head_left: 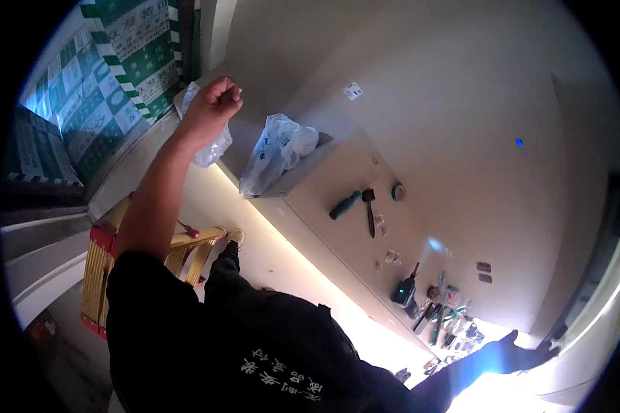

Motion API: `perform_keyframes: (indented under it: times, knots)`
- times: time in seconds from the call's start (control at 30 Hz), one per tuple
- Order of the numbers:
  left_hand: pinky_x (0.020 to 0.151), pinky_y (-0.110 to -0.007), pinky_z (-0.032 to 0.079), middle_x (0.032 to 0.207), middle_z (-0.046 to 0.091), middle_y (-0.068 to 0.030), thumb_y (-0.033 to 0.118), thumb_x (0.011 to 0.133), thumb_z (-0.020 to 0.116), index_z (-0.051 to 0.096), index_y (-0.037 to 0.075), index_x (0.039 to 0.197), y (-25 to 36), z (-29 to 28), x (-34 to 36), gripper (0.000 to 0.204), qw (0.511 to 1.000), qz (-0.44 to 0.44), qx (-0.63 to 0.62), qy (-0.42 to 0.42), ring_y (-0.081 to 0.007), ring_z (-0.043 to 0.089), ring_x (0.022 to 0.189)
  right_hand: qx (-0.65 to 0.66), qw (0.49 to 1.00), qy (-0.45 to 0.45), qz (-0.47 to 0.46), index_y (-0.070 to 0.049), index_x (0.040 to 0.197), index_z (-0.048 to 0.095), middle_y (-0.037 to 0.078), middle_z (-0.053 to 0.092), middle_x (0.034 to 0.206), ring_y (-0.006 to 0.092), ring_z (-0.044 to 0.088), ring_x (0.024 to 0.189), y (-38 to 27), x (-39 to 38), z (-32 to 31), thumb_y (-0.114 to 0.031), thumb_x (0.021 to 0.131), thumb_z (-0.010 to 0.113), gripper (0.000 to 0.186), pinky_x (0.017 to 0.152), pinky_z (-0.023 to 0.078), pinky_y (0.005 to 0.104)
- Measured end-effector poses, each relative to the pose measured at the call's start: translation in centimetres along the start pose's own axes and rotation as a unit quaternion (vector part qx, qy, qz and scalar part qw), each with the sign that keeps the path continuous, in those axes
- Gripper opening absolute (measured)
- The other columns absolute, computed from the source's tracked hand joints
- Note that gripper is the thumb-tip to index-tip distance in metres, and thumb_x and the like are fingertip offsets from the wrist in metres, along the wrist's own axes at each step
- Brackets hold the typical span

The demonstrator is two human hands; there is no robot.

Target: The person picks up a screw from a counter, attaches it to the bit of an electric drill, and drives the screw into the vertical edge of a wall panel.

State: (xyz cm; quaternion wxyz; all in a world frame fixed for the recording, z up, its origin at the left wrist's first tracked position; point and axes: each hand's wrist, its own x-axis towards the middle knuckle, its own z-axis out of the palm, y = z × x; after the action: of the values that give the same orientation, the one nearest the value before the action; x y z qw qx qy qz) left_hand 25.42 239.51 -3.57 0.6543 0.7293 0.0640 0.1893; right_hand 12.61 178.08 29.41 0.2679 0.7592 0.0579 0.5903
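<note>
My left hand (215,109) is raised at the upper left, its fingers curled into a fist. Whatever it may hold is hidden by the fingers. Translucent plastic bag material (215,151) shows behind and below that wrist; whether the fist grips it cannot be made out. Another white plastic bag (277,153) rests at the near left end of a long, pale surface (317,189). Far to the lower right, my right hand (520,354) is stretched out with fingers apart, holding nothing, beside a bright light.
On the pale surface lie a dark-handled tool (346,205), a black hammer-like tool (370,212), a tape roll (398,192), a cordless drill (406,294) and a cluster of tools (446,320). A yellow ladder (95,279) stands at left, near green-and-white wall sheeting (141,55).
</note>
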Motion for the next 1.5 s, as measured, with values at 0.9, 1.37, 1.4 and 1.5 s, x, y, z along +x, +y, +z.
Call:
perform_keyframes:
  times: [0.9, 1.37, 1.4, 1.5]
  knots:
    - [0.084, -0.032, 0.053, 0.113, 0.063, -0.0061, 0.011, 0.094, 0.073, 0.059, 0.004, 0.125, 20.8, 46.6, -14.5, 0.034, 0.944, 0.009, -0.006, -0.329, -0.0148, 0.062, 0.096, 0.235, 0.836, -0.302, 0.394, -0.002, 0.102, 0.071, 0.014, 0.07, 0.123, 0.0377, 0.058, 0.128, 17.5, -38.0, -20.3, 0.0, 0.087, 0.063, 0.018, 0.107, 0.047, 0.0501]
    - [0.097, -0.047, 0.054, 0.121, 0.069, -0.0191, 0.04, 0.083, 0.079, 0.067, 0.004, 0.118, 19.5, 42.7, -17.9, 0.051, 0.642, 0.294, 0.549, -0.447, -0.0337, 0.065, 0.119, 0.333, 0.8, -0.324, 0.379, -0.004, 0.1, 0.073, 0.012, 0.073, 0.113, 0.0353, 0.065, 0.115, 7.7, -30.6, -14.6, 0.0, 0.078, 0.07, 0.023, 0.1, 0.053, 0.0453]
    - [0.096, -0.047, 0.054, 0.121, 0.07, -0.0187, 0.041, 0.083, 0.079, 0.068, 0.004, 0.115, 19.3, 42.3, -17.7, 0.05, 0.642, 0.243, 0.562, -0.462, -0.0337, 0.065, 0.118, 0.347, 0.802, -0.325, 0.361, -0.005, 0.099, 0.073, 0.012, 0.073, 0.112, 0.0349, 0.066, 0.114, 6.7, -29.9, -13.9, -0.002, 0.077, 0.072, 0.022, 0.099, 0.053, 0.045]
    - [0.093, -0.047, 0.055, 0.119, 0.071, -0.0171, 0.044, 0.085, 0.077, 0.072, 0.006, 0.111, 18.6, 41.1, -16.7, 0.046, 0.605, 0.152, 0.598, -0.504, -0.0336, 0.067, 0.114, 0.377, 0.798, -0.342, 0.322, -0.006, 0.1, 0.073, 0.011, 0.073, 0.112, 0.0332, 0.067, 0.114, 4.0, -27.5, -12.4, -0.004, 0.077, 0.073, 0.023, 0.098, 0.054, 0.0446]
